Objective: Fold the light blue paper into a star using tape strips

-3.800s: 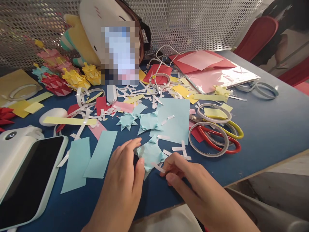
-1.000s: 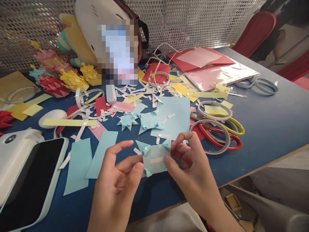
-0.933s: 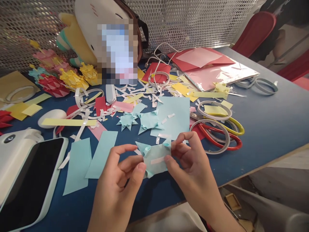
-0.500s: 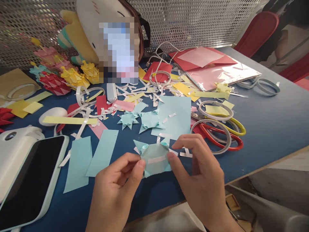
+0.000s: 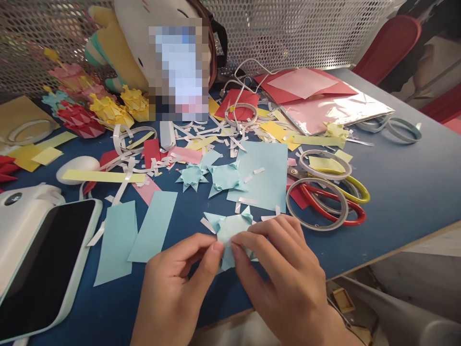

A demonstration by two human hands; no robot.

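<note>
Between my hands is a light blue folded paper piece (image 5: pixel 235 225) with curled pointed corners. My left hand (image 5: pixel 183 278) pinches its left edge between thumb and forefinger. My right hand (image 5: pixel 284 269) is closed, thumb and forefinger together over the paper's middle. Whether they grip the paper or a small strip on it is hidden. Just beyond lie two folded light blue paper stars, a smaller one (image 5: pixel 192 177) and a larger one (image 5: pixel 224 177). A light blue sheet (image 5: pixel 268 168) with short tape strips on it lies to their right.
On the right, scissors (image 5: pixel 355 215) lie among tape rolls (image 5: pixel 288 204). Two light blue strips (image 5: pixel 117 242) and a phone (image 5: pixel 46 269) are on the left. Paper scraps (image 5: pixel 201 139) litter the back, near folded yellow pieces (image 5: pixel 110 113). The table edge (image 5: pixel 392 251) runs along the near right.
My right hand has moved left from the paper's right edge to its middle, and its fingers have closed. The pale strip seen across the paper is no longer visible.
</note>
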